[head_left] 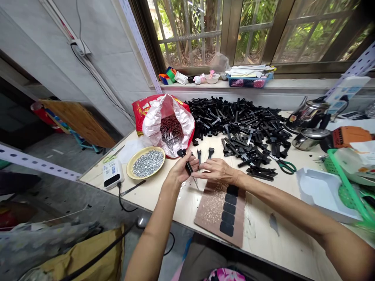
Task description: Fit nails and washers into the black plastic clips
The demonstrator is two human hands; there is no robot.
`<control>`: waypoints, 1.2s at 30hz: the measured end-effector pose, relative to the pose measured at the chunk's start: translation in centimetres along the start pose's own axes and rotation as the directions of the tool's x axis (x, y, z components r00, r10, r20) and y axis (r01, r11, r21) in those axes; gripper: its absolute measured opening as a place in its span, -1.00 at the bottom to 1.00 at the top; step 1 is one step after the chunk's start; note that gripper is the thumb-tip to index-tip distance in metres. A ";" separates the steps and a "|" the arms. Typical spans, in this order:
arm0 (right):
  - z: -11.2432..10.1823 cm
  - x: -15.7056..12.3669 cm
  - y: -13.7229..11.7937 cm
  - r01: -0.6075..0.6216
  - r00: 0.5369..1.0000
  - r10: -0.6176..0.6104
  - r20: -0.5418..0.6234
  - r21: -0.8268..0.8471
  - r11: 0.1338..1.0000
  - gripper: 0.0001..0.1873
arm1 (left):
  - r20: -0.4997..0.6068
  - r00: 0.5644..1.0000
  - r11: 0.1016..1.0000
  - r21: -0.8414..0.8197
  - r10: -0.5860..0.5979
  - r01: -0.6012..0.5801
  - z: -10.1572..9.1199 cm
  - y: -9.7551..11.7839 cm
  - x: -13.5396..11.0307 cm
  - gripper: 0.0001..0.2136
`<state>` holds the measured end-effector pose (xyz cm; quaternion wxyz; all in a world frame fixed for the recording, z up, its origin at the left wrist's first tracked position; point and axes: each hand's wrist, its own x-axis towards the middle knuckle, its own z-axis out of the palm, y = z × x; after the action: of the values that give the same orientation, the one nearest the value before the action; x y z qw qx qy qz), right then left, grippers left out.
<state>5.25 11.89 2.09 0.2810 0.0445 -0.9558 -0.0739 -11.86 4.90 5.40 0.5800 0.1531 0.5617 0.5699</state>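
My left hand [181, 168] is closed on a black plastic piece [184, 156] with a thin metal pin sticking out below it. My right hand [215, 171] lies beside it, fingers stretched toward the pin, touching it at the tip. Both hands hover over the near end of a brown card [211, 208] that carries several black pads [229, 210]. Two more black pieces [205, 153] lie just beyond my fingers. A large heap of black plastic parts [243, 121] covers the table behind them.
A yellow dish of small metal bits [146, 162] and a white power bank [112, 173] sit at left. A red-and-white bag of pins [170, 125] stands behind. Green scissors [285, 166], a white tray [322, 193], a green basket [348, 179] and a kettle [309, 115] are at right.
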 end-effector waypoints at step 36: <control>-4.0 1.6 -11.2 -0.664 0.717 0.680 0.155 0.447 0.599 -0.75 | 0.003 1.000 0.949 -0.314 -0.023 0.023 -5.6 -8.2 -8.3 -0.79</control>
<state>6.56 0.15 4.36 0.2833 -0.2498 -0.8847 0.2731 -10.21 -7.08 0.87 0.6033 0.0521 0.4657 0.6453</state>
